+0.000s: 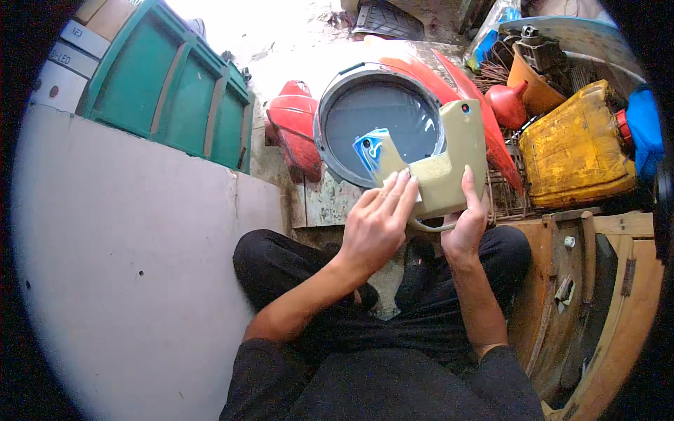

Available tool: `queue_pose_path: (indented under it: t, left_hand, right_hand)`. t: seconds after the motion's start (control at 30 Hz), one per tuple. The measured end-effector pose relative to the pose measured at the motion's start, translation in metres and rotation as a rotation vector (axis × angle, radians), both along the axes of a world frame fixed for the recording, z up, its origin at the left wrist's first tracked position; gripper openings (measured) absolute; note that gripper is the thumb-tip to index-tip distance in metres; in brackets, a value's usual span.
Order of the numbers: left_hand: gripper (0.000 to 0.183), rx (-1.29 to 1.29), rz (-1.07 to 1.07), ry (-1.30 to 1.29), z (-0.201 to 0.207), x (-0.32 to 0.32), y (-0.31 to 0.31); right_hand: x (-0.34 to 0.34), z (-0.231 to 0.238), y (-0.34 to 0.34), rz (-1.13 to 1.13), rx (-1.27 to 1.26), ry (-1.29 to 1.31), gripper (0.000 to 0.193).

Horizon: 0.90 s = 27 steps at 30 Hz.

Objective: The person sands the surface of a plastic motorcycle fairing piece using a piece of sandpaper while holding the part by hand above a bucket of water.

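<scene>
An olive-beige molded plastic panel [449, 172] with a U-shaped cutout is held up over a round bucket of dark water [379, 116]. Its left prong has a blue and white patch, and a hole shows near the tip of each prong. My right hand [466, 228] grips the panel's lower right edge, thumb on the front face. Fingers together, my left hand [379, 221] presses a small white pad [417, 189] against the panel below the left prong. Most of the pad is hidden under the fingers, so its material is unclear.
Red molded panels [293, 130] lie left of the bucket and behind it. At right are a dirty yellow jerrycan [572, 151], a red funnel [507, 104] and a wooden frame [632, 309]. A green panelled wooden piece [168, 84] and a pale board [140, 245] fill the left.
</scene>
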<state>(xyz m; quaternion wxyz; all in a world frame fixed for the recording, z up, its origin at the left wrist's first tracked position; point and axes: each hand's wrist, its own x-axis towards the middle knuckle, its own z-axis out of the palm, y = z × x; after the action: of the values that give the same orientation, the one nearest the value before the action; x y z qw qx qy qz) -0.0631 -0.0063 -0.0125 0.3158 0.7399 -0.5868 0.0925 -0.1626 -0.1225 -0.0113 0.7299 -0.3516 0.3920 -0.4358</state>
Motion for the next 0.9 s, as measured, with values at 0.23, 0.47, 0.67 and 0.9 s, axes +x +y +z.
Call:
queue_pose_path:
  t: [0.23, 0.47, 0.67, 0.9]
  left_hand:
    - [0.051, -0.101, -0.142, 0.204, 0.009, 0.004, 0.008]
    - [0.053, -0.250, 0.166, 0.141, 0.005, 0.037, 0.007]
    - [0.058, -0.069, 0.078, 0.062, -0.006, 0.012, 0.003]
    - [0.053, -0.084, -0.040, 0.276, 0.013, 0.003, 0.010]
  right_hand:
    - [-0.001, 0.002, -0.005, 0.037, 0.009, 0.003, 0.039]
    - [0.000, 0.005, -0.003, 0.019, 0.021, 0.004, 0.038]
    - [0.001, 0.001, -0.002, 0.037, -0.004, -0.012, 0.040]
    - [-0.001, 0.001, -0.010, 0.051, 0.024, 0.001, 0.040]
